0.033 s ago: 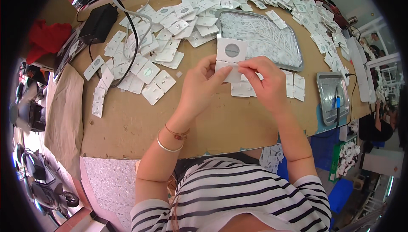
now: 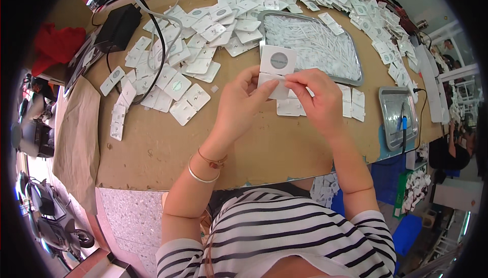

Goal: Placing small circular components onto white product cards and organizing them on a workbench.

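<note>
My left hand (image 2: 244, 95) grips a white hinged plastic piece (image 2: 271, 68) with a grey round disc on its upper half. The thumb lies across the lower half, and the fingers are behind it. At the right edge, near the fold, my right hand (image 2: 319, 95) pinches the same piece between thumb and fingertips. Whether a small part is also in that pinch is hidden. Just beyond both hands stands a metal tray (image 2: 360, 80) full of thin white plastic strips. Several white plates (image 2: 289, 107) lie in a row under and beside my right hand.
Heaps of similar white pieces (image 2: 201, 64) cover the left and far sides of the brown table (image 2: 168, 156). A smaller metal tray (image 2: 391, 125) at the right holds a blue-handled corded tool (image 2: 404, 123). Black cables (image 2: 158, 39) and a black power adapter (image 2: 118, 27) are at the left.
The held piece has shifted very slightly to the right and tilted a little. Both hands keep their grip in nearly the same place.
</note>
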The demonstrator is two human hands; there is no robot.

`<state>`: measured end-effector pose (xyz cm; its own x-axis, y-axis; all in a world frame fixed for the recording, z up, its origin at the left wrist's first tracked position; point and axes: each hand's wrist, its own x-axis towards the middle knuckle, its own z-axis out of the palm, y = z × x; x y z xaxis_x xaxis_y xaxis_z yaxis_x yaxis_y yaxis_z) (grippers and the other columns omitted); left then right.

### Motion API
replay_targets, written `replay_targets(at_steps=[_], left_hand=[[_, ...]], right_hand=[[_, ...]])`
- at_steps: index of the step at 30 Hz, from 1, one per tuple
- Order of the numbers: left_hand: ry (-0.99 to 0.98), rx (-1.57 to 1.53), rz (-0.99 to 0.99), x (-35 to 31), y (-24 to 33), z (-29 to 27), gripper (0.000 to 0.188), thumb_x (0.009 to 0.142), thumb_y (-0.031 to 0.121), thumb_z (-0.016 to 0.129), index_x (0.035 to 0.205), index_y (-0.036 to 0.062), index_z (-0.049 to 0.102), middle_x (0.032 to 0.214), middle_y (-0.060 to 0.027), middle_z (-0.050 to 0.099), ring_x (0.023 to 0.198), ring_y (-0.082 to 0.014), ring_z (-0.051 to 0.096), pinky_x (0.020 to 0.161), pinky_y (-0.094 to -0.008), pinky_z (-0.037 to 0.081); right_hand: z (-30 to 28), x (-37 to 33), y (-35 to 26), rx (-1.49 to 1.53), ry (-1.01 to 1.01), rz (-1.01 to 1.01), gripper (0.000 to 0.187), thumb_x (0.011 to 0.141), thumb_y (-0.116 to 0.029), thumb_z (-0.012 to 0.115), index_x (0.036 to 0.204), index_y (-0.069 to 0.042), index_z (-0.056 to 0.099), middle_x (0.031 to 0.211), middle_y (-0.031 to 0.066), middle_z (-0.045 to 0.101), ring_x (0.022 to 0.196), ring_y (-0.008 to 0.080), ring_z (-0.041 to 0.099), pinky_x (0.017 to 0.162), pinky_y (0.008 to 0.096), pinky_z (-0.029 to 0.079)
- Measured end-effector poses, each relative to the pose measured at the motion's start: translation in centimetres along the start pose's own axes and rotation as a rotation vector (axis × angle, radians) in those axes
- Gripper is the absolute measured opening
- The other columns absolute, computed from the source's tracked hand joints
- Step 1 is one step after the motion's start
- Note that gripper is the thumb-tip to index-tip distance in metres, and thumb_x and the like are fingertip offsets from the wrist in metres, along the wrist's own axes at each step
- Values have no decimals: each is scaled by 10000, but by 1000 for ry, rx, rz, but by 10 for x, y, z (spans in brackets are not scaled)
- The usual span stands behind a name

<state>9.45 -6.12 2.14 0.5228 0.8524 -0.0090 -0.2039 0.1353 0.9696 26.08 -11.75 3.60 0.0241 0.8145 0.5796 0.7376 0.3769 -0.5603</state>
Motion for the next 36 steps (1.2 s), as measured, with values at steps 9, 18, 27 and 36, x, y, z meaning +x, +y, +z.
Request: replay_targets(at_steps=[9, 18, 27, 36], left_hand=[[-15, 49, 42, -6, 7, -1, 360, 898, 197, 603, 1159, -42, 541, 961, -86, 645, 827, -99, 614, 724, -236, 512], [49, -11, 92, -8, 4, -3, 278, 902, 212, 602, 1045, -25, 628, 889, -46, 627, 786, -90, 590, 691, -230, 481], [27, 136, 62, -6, -5, -7, 259, 919, 187, 580, 1075, -18, 609, 987, -61, 612, 864, -100, 574, 781, -233, 460], [69, -278, -216, -2, 0, -18, 609, 893, 90, 532, 1337, -168, 205, 1289, -202, 450, 1120, -194, 532, 874, -278, 483]], right_hand=[[3, 0, -1, -273, 59, -249, 182, 715, -35, 721, 884, -65, 659, 793, 57, 629, 696, 226, 577, 586, 309, 456], [10, 1, -9, 475, 64, 499, 162, 814, -82, 694, 926, -28, 590, 803, 36, 619, 720, 96, 555, 673, 252, 475], [17, -15, 0, 421, -83, 455, 175, 893, -168, 617, 804, -27, 565, 749, 28, 583, 699, 93, 544, 618, 242, 429], [14, 20, 35, -126, -156, -200, 226, 785, 26, 592, 983, -73, 641, 910, 72, 631, 839, 271, 591, 723, 353, 471]])
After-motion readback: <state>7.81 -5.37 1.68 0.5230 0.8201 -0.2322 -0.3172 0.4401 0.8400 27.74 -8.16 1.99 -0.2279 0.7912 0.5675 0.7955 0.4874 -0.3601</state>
